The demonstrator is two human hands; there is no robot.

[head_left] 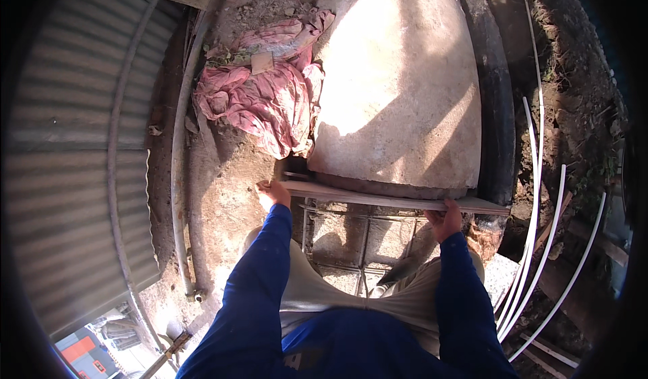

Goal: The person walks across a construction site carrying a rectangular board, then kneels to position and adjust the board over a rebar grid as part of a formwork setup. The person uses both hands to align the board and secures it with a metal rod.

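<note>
A long wooden board (364,199) lies crosswise in front of me, along the near edge of a concrete slab (398,143). My left hand (273,194) is closed around the board's left end. Toward its right end, my right hand (443,220) grips the near edge, with the tip sticking out past my fingers. Below the board, a grid of steel rebar (365,237) spans the gap between my legs. Parts of my fingers are hidden by the board and by the hands themselves.
A crumpled pink cloth (263,102) lies left of the slab. Corrugated metal sheeting (74,143) and a pipe (177,176) run along the left. Several white flexible tubes (550,244) curve at the right beside an earth bank (574,62). An orange and grey box (81,352) sits lower left.
</note>
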